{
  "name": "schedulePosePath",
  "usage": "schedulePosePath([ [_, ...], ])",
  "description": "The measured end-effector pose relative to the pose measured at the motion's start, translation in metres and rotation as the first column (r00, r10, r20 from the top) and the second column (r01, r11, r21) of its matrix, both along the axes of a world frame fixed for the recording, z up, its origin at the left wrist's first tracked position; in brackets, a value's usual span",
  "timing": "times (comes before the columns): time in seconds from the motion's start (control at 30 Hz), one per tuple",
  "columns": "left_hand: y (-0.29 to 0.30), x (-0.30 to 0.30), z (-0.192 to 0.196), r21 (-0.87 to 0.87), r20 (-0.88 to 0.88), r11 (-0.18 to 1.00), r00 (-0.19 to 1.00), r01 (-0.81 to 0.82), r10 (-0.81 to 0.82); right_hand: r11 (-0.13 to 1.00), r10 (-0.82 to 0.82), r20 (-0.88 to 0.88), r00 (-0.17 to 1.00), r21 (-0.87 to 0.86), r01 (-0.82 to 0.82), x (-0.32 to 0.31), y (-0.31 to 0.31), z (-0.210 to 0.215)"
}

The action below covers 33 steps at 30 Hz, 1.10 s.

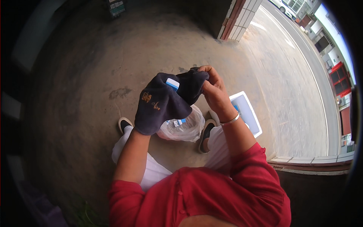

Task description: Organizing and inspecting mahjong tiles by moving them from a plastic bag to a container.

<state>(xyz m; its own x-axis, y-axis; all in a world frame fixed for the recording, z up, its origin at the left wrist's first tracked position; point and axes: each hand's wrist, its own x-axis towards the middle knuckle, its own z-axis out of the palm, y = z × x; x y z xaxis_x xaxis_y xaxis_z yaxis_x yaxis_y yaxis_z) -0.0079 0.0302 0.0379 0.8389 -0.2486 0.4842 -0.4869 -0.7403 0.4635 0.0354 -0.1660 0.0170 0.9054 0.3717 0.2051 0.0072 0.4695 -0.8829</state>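
Note:
A dark navy piece of cloth (pixel 162 106) with gold embroidery is drawn over my left hand down to the wrist. The fingers of that hand are hidden inside it, so whether they are open or closed does not show. On top of the cloth shows a small blue-and-white rectangular piece (pixel 172 84), like a tag or a little packet. At the far right end of the cloth, my right hand (pixel 214 89) pinches its edge between thumb and fingers. A silver bangle (pixel 230 118) circles my right wrist.
Between my feet stands a clear plastic bag (pixel 193 126) with blue-and-white pieces in it. A white box (pixel 252 113) is beside my right leg, with something blue inside. A tiled pillar (pixel 242 22) and a tiled sill (pixel 314 160) border the opening onto the road.

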Motion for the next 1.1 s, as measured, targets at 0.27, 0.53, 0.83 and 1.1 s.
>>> schedulePosePath([
  [0.27,0.001,0.009,-0.023,0.205,0.108,0.963,0.974,0.173,-0.198,0.79,0.095,0.645,0.758,-0.512,0.337,-0.011,0.017,0.01],
  [0.53,-0.023,-0.006,0.022,-0.078,-0.051,0.985,0.986,0.157,-0.161,0.987,0.008,0.073,0.997,-0.162,0.004,-0.004,0.008,0.0],
  [0.83,0.013,0.025,-0.058,-0.41,-0.052,0.874,0.951,0.259,-0.306,0.855,0.096,0.458,0.884,-0.493,0.162,-0.016,0.025,0.006],
  [1.1,-0.016,0.002,0.008,-0.142,-0.011,0.945,0.954,0.295,-0.299,0.984,-0.029,0.062,0.998,-0.174,0.039,-0.01,0.015,-0.004],
])
